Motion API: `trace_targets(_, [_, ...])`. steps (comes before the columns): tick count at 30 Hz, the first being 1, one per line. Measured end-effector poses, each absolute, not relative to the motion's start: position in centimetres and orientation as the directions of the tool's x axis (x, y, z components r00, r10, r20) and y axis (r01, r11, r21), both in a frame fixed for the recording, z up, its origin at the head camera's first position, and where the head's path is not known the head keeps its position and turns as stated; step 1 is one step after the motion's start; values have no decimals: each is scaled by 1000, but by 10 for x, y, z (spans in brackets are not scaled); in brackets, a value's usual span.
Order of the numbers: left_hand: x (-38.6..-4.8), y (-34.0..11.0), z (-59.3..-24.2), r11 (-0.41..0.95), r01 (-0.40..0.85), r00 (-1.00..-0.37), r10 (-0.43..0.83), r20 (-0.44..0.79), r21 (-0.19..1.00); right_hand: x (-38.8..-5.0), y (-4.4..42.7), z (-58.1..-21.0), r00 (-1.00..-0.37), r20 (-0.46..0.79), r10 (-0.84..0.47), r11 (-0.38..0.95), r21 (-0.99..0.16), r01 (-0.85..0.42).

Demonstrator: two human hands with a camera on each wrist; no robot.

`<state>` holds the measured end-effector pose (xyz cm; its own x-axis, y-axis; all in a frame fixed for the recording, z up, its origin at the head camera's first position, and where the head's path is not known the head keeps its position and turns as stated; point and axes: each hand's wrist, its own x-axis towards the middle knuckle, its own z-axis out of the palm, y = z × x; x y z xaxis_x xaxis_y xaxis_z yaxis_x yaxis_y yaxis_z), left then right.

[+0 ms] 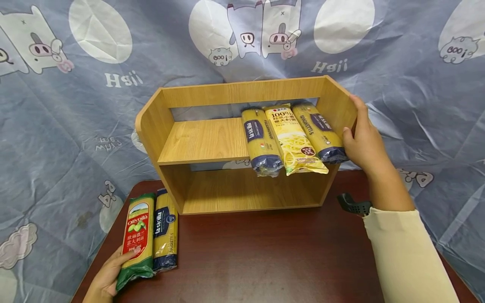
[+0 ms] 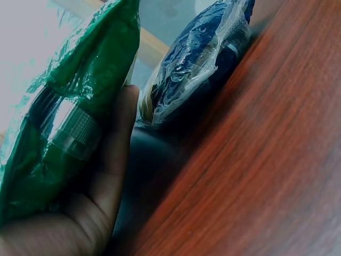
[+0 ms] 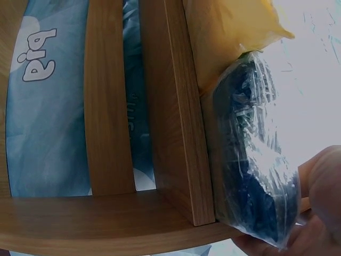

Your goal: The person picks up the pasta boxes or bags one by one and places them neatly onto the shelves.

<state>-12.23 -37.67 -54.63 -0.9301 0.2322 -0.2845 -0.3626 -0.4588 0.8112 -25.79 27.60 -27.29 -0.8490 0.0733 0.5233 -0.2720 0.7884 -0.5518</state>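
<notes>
In the head view my left hand [image 1: 108, 271] grips the lower end of a green and red pasta pack [image 1: 137, 235] at the table's left, thumb over its front. The left wrist view shows that hand [image 2: 90, 202] around the green end [image 2: 90, 58]. Beside it lies a blue and yellow spaghetti pack [image 1: 165, 231]. My right hand [image 1: 364, 141] holds the right side panel of the wooden shelf [image 1: 246, 91], its thumb near the rightmost spaghetti pack [image 1: 318, 130]. The right wrist view has its fingers [image 3: 319, 197] by that pack's blue end [image 3: 256, 160].
On the upper shelf board [image 1: 208, 139] also lie a yellow noodle pack [image 1: 295, 141] and another blue and yellow pack [image 1: 262, 139]. Below is the lower board [image 1: 246, 193]. A dark curved object [image 1: 354, 205] is by the right wrist. A patterned cloth [image 1: 170, 46] hangs behind the dark red table [image 1: 265, 252].
</notes>
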Motion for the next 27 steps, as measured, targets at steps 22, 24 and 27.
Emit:
trace_targets(22, [-127, -359, -542, -320, -122, -991, -15, -134, 940, -259, 276, -273, -854, 511, 95, 785, -566, -252])
trace_targets(24, [-127, -356, -541, -316, -109, -991, -38, -127, 942, -259, 276, -274, -854, 512, 94, 787, -564, -251])
trace_targets(27, [-127, -354, -540, -305, -75, -993, -65, -99, 949, -260, 276, -275, -853, 513, 95, 788, -562, -250])
